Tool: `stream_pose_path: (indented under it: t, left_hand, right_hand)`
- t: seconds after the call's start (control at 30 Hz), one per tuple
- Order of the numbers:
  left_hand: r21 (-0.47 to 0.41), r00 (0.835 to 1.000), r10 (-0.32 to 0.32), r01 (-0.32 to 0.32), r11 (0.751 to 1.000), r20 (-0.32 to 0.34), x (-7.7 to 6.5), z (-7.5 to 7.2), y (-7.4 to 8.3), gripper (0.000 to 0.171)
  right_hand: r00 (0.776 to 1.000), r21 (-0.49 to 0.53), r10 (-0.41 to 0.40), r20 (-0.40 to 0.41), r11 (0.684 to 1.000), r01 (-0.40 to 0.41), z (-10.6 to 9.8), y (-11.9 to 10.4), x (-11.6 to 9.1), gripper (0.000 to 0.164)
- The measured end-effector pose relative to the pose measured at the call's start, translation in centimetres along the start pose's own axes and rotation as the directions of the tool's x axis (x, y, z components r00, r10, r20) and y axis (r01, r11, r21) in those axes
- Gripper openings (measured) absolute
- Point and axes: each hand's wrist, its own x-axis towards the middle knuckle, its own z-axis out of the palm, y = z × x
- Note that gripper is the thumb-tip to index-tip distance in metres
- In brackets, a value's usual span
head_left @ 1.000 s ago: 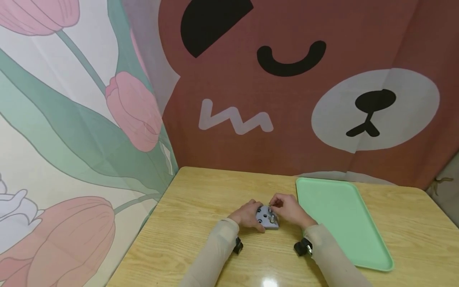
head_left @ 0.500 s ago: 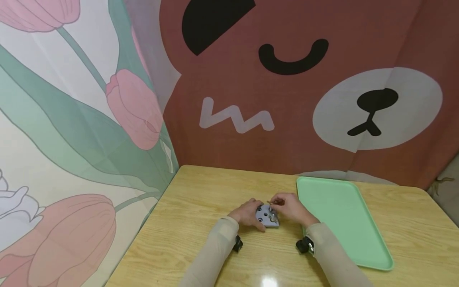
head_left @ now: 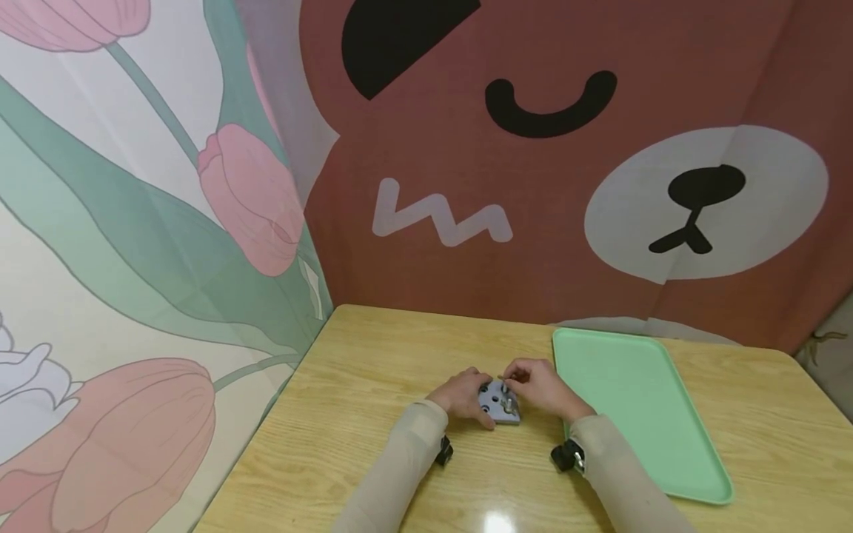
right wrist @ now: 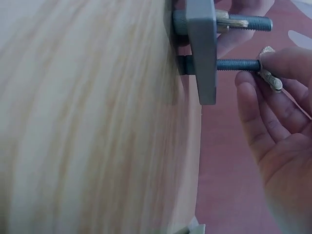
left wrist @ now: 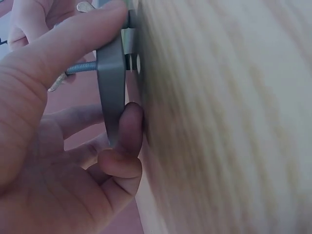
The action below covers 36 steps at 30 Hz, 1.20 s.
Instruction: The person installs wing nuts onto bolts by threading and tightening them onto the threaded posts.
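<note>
A grey metal plate [head_left: 498, 413] with several holes is held just above the table, between both hands. My left hand [head_left: 462, 394] grips its left side, thumb over one edge and fingers at another, also seen in the left wrist view. Two threaded bolts pass through the plate, heads on the table side. On one bolt [right wrist: 236, 64], my right hand [head_left: 538, 386] pinches a brass-coloured wing nut [right wrist: 270, 73] at the thread's tip, apart from the plate. The other bolt [right wrist: 259, 23] carries a wing nut [right wrist: 228, 22] close against the plate.
A light green tray [head_left: 640, 414] lies on the wooden table [head_left: 373, 355] to the right of my right hand. A printed cloth with a bear [head_left: 533, 178] hangs behind the table. A cloth with tulips [head_left: 153, 296] hangs on the left.
The plate and both hands keep almost the same place. The right fingers shift slightly at the wing nut. The head view drifts a little.
</note>
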Motion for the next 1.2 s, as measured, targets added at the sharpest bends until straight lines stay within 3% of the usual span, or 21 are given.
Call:
stream_pose_path:
  t: [0.57, 0.83, 1.2]
  left_hand:
    - [-0.045, 1.0, -0.015, 0.015, 0.999, -0.008, -0.59, -0.06, 0.36, 0.086]
    - [-0.045, 1.0, -0.009, 0.008, 0.999, -0.013, -0.57, -0.13, 0.41, 0.085]
    - [-0.063, 1.0, -0.016, 0.015, 0.998, -0.01, -0.39, -0.11, 0.32, 0.084]
  right_hand:
    - [0.998, -0.036, -0.02, -0.059, 0.999, 0.018, 0.35, 0.37, -0.1, 0.006]
    - [0.994, -0.041, -0.105, -0.043, 0.994, 0.104, 0.04, 0.37, -0.07, 0.009]
    - [1.0, 0.015, -0.021, -0.013, 1.0, 0.021, 0.01, 0.07, 0.0, 0.004]
